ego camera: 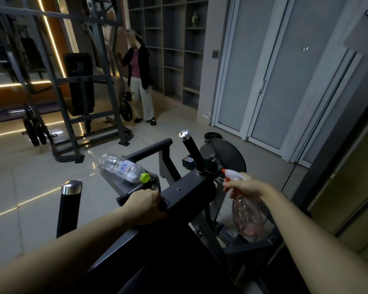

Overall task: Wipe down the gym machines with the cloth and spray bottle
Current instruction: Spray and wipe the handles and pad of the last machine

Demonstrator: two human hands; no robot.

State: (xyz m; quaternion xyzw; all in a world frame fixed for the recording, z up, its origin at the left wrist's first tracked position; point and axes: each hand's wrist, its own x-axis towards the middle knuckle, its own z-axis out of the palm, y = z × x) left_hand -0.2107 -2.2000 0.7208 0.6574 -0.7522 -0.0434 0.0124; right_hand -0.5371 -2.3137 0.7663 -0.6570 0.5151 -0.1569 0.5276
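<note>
Two hands are at work on one machine, an exercise bike (227, 158) seen from behind its handlebar (187, 194). The left hand (145, 205) is curled round a dark bar at the handlebar's left end, probably to brace the body and steady the bar while the other hand sprays. The right hand (245, 186) holds the spray bottle (245, 215) by its neck, fingers wrapped at the orange-and-white trigger head. The pinkish body hangs below, just right of the handlebar. Its nozzle points left at the base of the right grip post (192, 149), so that joint looks like the target, and I judge a squeeze of the trigger is the step in hand.

No cloth shows anywhere. It may be hidden under the left hand, but I cannot tell.

A water bottle (123, 167) with a green cap lies on its side on the bike's tray (115, 181), ahead of the left hand, likely parked there to free the hands. It would catch drift from the spray. A second grip post (69, 206) stands at lower left. Across the floor, a person (139, 79) stands beside a rack (89, 81).
</note>
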